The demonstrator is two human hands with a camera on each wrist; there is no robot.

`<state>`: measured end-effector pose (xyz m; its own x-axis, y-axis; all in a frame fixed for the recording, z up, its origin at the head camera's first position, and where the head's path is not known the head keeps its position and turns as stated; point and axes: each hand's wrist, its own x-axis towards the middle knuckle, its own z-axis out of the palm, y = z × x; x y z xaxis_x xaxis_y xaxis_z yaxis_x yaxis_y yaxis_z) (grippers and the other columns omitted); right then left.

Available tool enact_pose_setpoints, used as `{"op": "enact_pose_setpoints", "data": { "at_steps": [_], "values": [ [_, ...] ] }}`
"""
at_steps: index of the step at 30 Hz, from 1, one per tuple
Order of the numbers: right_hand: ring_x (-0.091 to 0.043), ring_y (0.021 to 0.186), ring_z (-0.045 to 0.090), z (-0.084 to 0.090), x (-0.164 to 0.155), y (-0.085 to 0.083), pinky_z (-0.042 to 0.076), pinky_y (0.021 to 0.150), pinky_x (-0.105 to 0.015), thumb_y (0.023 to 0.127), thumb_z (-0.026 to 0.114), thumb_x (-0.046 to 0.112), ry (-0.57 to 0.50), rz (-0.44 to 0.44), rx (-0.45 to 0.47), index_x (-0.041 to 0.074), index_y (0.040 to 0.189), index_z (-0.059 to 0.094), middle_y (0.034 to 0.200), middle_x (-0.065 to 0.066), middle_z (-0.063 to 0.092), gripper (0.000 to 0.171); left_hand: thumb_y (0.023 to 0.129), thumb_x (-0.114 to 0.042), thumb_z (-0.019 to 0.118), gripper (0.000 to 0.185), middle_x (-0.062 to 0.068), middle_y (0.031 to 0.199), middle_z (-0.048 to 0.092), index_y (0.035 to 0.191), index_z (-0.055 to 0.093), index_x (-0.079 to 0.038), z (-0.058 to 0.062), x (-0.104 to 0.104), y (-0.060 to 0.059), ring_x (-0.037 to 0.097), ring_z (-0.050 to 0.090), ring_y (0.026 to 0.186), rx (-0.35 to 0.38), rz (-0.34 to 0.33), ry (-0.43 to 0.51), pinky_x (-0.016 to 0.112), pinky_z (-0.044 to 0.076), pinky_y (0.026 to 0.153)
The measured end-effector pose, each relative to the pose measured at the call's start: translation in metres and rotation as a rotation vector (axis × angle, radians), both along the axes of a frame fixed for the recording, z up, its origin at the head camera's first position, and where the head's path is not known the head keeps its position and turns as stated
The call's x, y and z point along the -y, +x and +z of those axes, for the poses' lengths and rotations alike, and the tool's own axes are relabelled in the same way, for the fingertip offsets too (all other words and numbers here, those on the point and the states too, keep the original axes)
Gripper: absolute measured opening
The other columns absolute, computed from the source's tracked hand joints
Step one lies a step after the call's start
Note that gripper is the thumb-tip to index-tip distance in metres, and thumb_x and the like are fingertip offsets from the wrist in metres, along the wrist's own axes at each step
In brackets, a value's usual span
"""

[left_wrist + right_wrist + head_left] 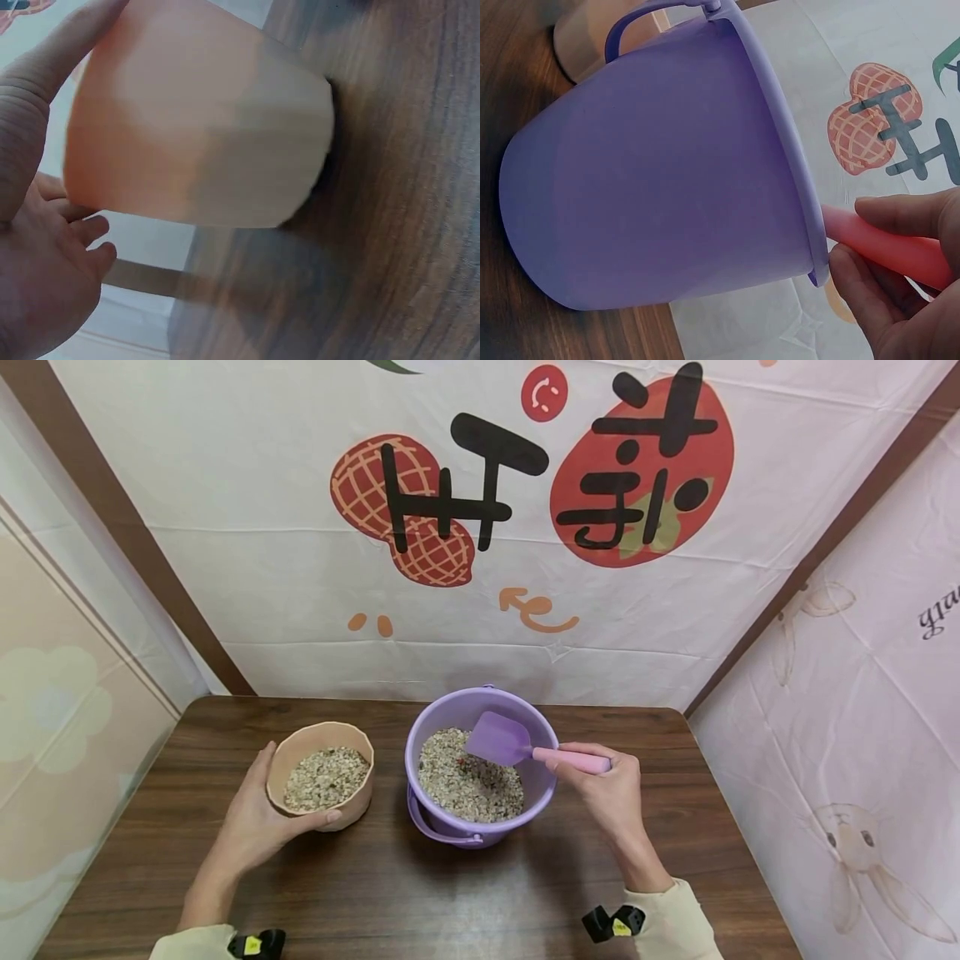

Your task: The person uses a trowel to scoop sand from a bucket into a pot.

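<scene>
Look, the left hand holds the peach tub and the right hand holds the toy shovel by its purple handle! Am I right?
Not quite: the handle of the toy shovel is pink, not purple, as the head view shows. The right hand holds it, and the left hand holds the peach tub.

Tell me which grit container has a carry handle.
The purple bucket: a curved handle hangs at its side. The peach bowl, gripped by the left hand, shows none.

Fingers (594, 749) gripping purple shovel (498, 739), bucket (537, 720), tan pot (356, 804)
</scene>
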<state>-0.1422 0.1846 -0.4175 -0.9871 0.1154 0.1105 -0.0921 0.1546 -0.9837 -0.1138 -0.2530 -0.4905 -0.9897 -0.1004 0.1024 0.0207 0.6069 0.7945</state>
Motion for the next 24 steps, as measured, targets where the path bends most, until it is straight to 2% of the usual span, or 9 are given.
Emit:
{"op": "enact_pose_setpoints", "data": {
  "at_steps": [6,9,12,16,19,24],
  "values": [
    [-0.019,0.098,0.073,-0.001,-0.001,0.0,0.057,0.076,-0.025,0.077,0.09,0.01,0.01,-0.002,0.001,-0.001,0.104,0.079,0.087,-0.009,0.077,0.031,0.061,-0.045,0.098,0.147,0.027,0.166,0.001,0.164,-0.001,-0.008,0.019,-0.013,0.0,0.053,0.007,0.149,-0.057,-0.016,-0.066,0.078,0.016,0.108],
    [-0.019,0.099,0.073,-0.002,-0.001,0.0,0.057,0.077,-0.025,0.077,0.09,0.01,0.009,-0.001,0.0,-0.001,0.104,0.079,0.087,-0.009,0.077,0.031,0.06,-0.045,0.098,0.147,0.022,0.168,0.003,0.164,-0.001,-0.014,0.029,-0.027,-0.001,0.05,0.006,0.15,-0.093,-0.047,-0.055,0.078,0.016,0.109],
    [-0.019,0.099,0.073,-0.002,-0.001,0.0,0.057,0.077,-0.025,0.077,0.09,0.01,0.005,-0.002,0.001,-0.001,0.104,0.079,0.087,-0.009,0.077,0.031,0.062,-0.043,0.098,0.145,0.018,0.168,0.006,0.165,-0.001,-0.019,0.036,-0.043,-0.003,0.046,0.01,0.151,-0.1,-0.112,-0.002,0.075,0.02,0.11],
    [-0.019,0.1,0.073,-0.001,-0.001,0.0,0.057,0.078,-0.025,0.077,0.089,0.01,0.001,-0.001,0.002,-0.001,0.104,0.079,0.087,-0.009,0.077,0.031,0.061,-0.043,0.098,0.143,0.019,0.167,0.013,0.165,0.002,-0.023,0.039,-0.064,-0.006,0.043,0.017,0.15,-0.082,-0.196,0.044,0.069,0.024,0.113],
    [-0.019,0.1,0.072,-0.001,-0.001,0.0,0.056,0.079,-0.025,0.077,0.089,0.009,0.002,-0.001,0.0,-0.001,0.104,0.079,0.087,-0.009,0.077,0.03,0.058,-0.048,0.099,0.143,0.021,0.166,0.016,0.165,0.006,-0.023,0.04,-0.079,-0.01,0.044,0.02,0.149,-0.072,-0.236,0.043,0.067,0.024,0.114],
    [-0.019,0.1,0.073,-0.001,0.0,0.0,0.056,0.08,-0.025,0.077,0.089,0.008,-0.002,0.0,-0.004,-0.002,0.104,0.078,0.087,-0.009,0.077,0.032,0.056,-0.049,0.099,0.143,0.018,0.168,0.011,0.165,0.008,-0.025,0.041,-0.1,-0.014,0.043,0.017,0.15,-0.036,-0.297,0.094,0.063,0.027,0.115]
  ]
}}
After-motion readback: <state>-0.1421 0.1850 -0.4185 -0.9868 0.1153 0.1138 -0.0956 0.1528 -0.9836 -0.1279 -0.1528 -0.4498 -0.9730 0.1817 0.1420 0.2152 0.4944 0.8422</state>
